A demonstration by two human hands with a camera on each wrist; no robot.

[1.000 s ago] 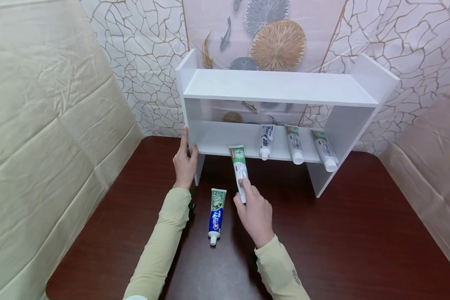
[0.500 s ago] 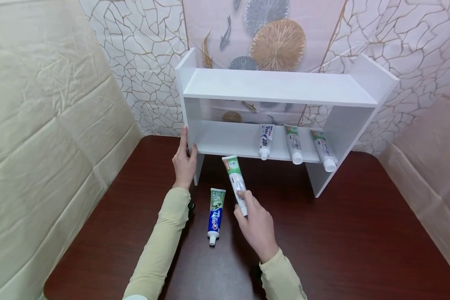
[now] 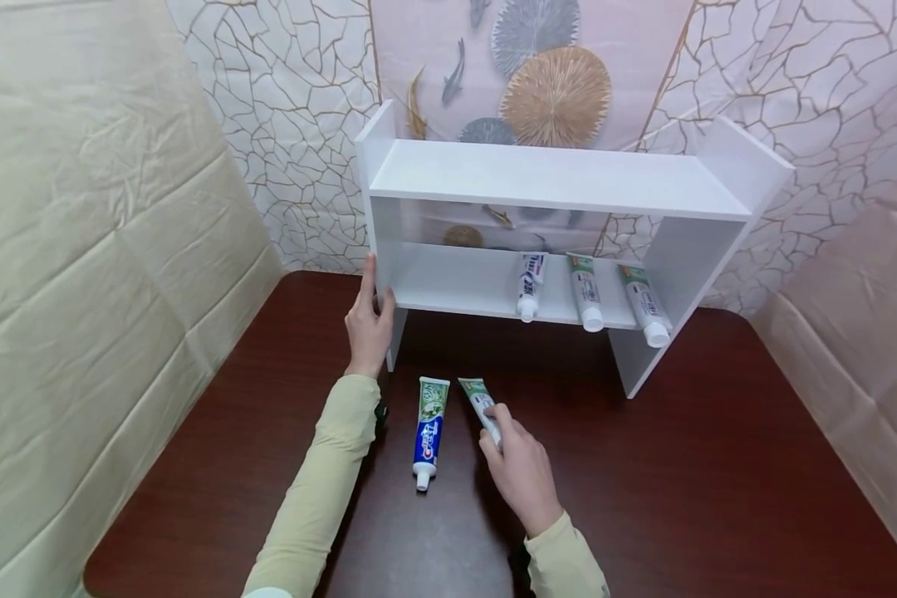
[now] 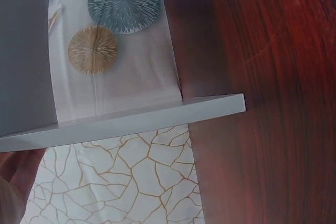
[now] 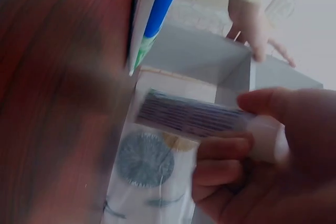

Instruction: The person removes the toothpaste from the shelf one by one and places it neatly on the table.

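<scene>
The right hand (image 3: 522, 473) pinches a green-and-white tube (image 3: 482, 404), which has come down and nearer, now off the shelf (image 3: 561, 173) and to the right of a blue-and-green tube (image 3: 429, 425) on the table (image 3: 688, 473). Farther off, the left hand (image 3: 368, 330), thumb and forefinger apart, touches the shelf's left side; three tubes (image 3: 586, 292) lie on its lower board (image 3: 456, 278).

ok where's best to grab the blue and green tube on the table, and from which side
Probably pinch the blue and green tube across its body near the cap, from above on the person's side: its cap end points that way and looks fuller than the flat tail.
</scene>
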